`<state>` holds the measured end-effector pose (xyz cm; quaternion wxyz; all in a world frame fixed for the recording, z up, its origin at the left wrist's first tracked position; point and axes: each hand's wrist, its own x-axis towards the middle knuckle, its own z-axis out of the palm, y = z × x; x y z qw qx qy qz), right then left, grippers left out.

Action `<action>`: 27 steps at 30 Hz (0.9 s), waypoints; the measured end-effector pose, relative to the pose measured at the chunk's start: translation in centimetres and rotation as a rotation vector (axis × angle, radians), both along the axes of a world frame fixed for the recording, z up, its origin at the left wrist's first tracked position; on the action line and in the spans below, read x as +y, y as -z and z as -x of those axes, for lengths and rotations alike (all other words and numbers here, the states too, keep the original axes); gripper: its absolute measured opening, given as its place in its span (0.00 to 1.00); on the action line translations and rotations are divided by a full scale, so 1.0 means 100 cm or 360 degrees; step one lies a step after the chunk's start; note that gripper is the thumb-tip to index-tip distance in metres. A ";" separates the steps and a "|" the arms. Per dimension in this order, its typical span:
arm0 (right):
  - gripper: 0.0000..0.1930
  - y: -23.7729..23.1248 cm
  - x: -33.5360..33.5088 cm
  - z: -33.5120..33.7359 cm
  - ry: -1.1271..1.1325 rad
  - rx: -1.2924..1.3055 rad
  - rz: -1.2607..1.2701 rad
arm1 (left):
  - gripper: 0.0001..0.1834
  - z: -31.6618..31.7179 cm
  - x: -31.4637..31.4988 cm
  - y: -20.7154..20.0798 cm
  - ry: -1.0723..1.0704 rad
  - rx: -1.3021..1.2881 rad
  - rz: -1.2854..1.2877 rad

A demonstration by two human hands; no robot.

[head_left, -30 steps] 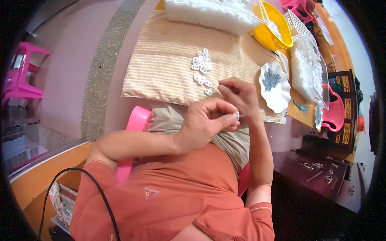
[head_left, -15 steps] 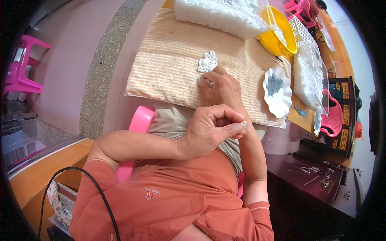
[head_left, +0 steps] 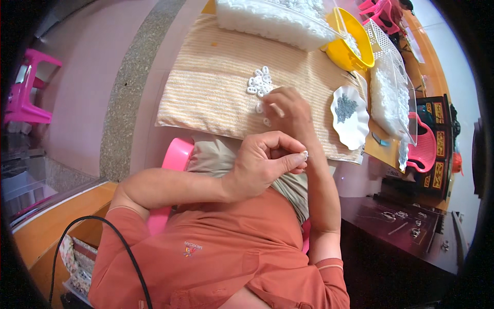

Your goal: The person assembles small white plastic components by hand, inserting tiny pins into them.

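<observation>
Right hand half-curled over striped towel, whether holding anything cannot tell, nearer than left hand, which pinches a small white piece, to two loose white ovals just to its left, pile beyond, far-left.

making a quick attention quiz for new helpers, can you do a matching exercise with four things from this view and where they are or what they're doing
1. left hand
2. right hand
3. wavy-edged white dish
4. yellow tub

A. bears small grey pieces
B. beside the far clear box
C. pinches a small white piece
D. close to the white oval pieces on the striped cloth

Pairs: 1-C, 2-D, 3-A, 4-B
</observation>
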<state>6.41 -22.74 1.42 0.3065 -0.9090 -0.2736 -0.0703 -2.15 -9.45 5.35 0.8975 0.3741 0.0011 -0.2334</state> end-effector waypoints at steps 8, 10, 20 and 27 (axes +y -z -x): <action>0.06 -0.023 -0.049 -0.017 0.0095 0.0199 0.0494 | 0.07 -0.010 0.006 0.011 -0.0023 0.0076 -0.0094; 0.06 -0.020 -0.047 -0.022 0.0065 0.0280 0.0525 | 0.07 -0.013 0.008 0.014 -0.0042 0.0091 -0.0189; 0.05 -0.007 -0.040 -0.027 0.0070 0.0379 0.0389 | 0.07 -0.022 0.011 0.028 -0.0104 0.0299 -0.0066; 0.09 -0.012 -0.036 -0.022 0.0033 0.0374 0.0477 | 0.07 -0.031 0.018 0.035 -0.0124 0.0324 -0.0153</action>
